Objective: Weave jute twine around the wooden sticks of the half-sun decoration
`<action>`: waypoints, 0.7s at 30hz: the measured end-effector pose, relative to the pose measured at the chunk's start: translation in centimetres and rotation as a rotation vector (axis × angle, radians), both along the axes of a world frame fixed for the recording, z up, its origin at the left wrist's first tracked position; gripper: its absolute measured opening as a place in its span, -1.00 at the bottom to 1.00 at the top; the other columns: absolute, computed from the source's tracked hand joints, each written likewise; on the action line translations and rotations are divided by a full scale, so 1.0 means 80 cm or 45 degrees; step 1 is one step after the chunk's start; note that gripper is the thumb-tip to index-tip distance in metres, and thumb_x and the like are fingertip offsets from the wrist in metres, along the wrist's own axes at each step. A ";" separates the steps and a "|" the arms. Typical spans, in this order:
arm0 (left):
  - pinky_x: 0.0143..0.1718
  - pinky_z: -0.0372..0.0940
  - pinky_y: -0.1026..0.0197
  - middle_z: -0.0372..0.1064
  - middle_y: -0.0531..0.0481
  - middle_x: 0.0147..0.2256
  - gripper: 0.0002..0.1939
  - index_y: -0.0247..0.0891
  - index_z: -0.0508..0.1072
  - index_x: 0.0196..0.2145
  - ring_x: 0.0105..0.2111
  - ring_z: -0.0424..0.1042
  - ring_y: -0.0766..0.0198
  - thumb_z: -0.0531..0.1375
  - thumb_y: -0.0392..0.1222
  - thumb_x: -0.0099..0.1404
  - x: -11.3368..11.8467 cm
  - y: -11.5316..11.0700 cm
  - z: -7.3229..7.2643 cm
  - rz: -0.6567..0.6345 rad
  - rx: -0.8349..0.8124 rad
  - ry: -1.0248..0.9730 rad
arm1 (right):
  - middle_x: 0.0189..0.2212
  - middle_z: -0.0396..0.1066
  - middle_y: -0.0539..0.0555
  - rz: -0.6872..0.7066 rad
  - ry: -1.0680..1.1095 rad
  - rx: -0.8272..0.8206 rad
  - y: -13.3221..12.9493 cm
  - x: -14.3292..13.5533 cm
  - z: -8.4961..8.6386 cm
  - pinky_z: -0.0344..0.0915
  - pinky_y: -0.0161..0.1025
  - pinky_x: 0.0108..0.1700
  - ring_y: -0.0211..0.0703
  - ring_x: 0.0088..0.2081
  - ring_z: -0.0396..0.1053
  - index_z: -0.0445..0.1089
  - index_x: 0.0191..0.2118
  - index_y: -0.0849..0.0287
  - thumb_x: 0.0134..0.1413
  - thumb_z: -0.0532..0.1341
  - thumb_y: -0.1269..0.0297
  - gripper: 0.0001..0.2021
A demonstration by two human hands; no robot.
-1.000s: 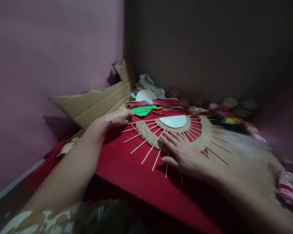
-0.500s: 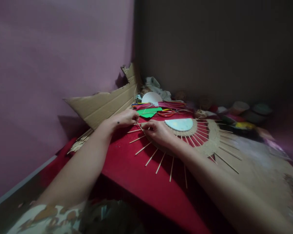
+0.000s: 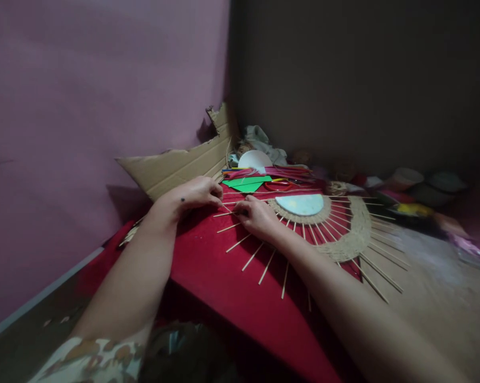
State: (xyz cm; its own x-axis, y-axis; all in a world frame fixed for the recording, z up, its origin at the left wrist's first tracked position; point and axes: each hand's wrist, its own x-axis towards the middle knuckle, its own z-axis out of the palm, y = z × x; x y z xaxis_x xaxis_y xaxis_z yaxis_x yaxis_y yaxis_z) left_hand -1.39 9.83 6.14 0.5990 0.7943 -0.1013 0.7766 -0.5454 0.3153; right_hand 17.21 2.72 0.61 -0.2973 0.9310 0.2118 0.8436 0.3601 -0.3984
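Observation:
A half-round woven piece lies on a red cloth, with thin wooden sticks (image 3: 252,256) fanning out from a pale blue half-disc (image 3: 299,204). A tan woven twine band (image 3: 357,226) runs across the sticks further out. At the piece's left end, my right hand (image 3: 259,217) has its fingers closed, partly hiding the band and several sticks. My left hand (image 3: 200,192) is a short way left, its fingertips pinched on a thin strand of twine (image 3: 227,208) that stretches toward my right fingers. What exactly the right fingers grip is hidden.
Torn cardboard (image 3: 179,167) leans against the purple wall at left. Behind the woven piece lie green paper (image 3: 247,183), red-handled scissors (image 3: 278,185), pink strands (image 3: 289,173) and a white half-disc (image 3: 255,159). Cluttered craft materials line the dark back wall. The red table cloth (image 3: 224,282) ends in front.
My left hand has drawn away to the left from my right hand, and the twine between them is longer. The view has shifted slightly.

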 end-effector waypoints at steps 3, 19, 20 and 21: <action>-0.47 0.05 0.32 0.29 0.11 -0.58 -0.75 -0.25 0.47 -0.51 -0.51 0.22 0.38 0.22 0.01 0.05 -0.002 0.004 -0.006 -0.030 -0.010 0.004 | -0.25 0.40 0.06 -0.001 -0.022 -0.055 0.003 0.000 0.006 0.22 -0.28 -0.22 -0.17 -0.26 0.37 0.52 -0.20 0.07 0.07 0.15 0.36 -0.77; -0.50 0.05 0.34 0.36 0.10 -0.58 -0.79 -0.25 0.55 -0.47 -0.51 0.26 0.38 0.24 -0.06 0.02 -0.014 0.006 -0.009 -0.075 -0.221 0.081 | -0.30 0.49 0.05 0.043 0.007 -0.112 0.017 0.000 0.010 0.20 -0.33 -0.27 -0.22 -0.30 0.37 0.48 -0.29 0.13 0.07 0.23 0.31 -0.90; -0.50 0.07 0.35 0.38 0.09 -0.57 -0.79 -0.25 0.56 -0.46 -0.50 0.27 0.37 0.24 -0.07 0.02 -0.016 0.006 -0.009 -0.068 -0.224 0.072 | -0.27 0.48 0.06 0.031 -0.051 -0.113 0.015 -0.002 0.012 0.20 -0.32 -0.26 -0.21 -0.28 0.38 0.47 -0.28 0.13 0.08 0.21 0.31 -0.90; -0.49 0.08 0.34 0.40 0.08 -0.56 -0.79 -0.25 0.57 -0.45 -0.50 0.29 0.37 0.24 -0.08 0.02 -0.019 0.007 -0.008 -0.064 -0.227 0.061 | -0.25 0.48 0.07 0.023 -0.114 -0.117 0.013 -0.004 0.015 0.20 -0.31 -0.26 -0.19 -0.26 0.38 0.46 -0.27 0.12 0.10 0.20 0.30 -0.89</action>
State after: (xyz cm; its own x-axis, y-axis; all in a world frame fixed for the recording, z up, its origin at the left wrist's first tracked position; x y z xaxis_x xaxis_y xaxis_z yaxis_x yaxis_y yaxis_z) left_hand -2.90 10.35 5.47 0.6285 0.7306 -0.2669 0.7663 -0.5227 0.3736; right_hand 16.92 3.77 1.78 -0.3284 0.9395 0.0977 0.8709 0.3412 -0.3536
